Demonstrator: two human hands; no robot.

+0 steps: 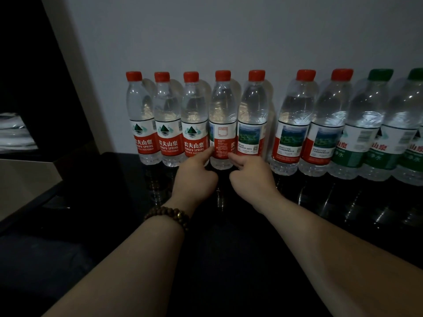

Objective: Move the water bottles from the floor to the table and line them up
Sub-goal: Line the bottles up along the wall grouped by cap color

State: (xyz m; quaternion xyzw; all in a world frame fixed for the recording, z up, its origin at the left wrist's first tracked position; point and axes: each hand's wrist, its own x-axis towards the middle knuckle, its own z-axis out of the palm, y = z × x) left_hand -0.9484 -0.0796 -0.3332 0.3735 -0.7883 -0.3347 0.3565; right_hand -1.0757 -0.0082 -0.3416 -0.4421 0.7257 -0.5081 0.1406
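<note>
Row: water bottles upright on the dark table, along the wall; seven red caps, two green at right.
Fourth bottle: between both hands.
Left hand: forefinger straight, tip on its lower label; other fingers curled, gripping nothing.
Right hand: the same, from the right side.
Left wrist: bead bracelet.

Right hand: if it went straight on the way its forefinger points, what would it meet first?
The right hand points its forefinger up and left at the fourth bottle from the left. The tip seems to touch its lower label, so that bottle comes first, though depth is unclear.
</note>
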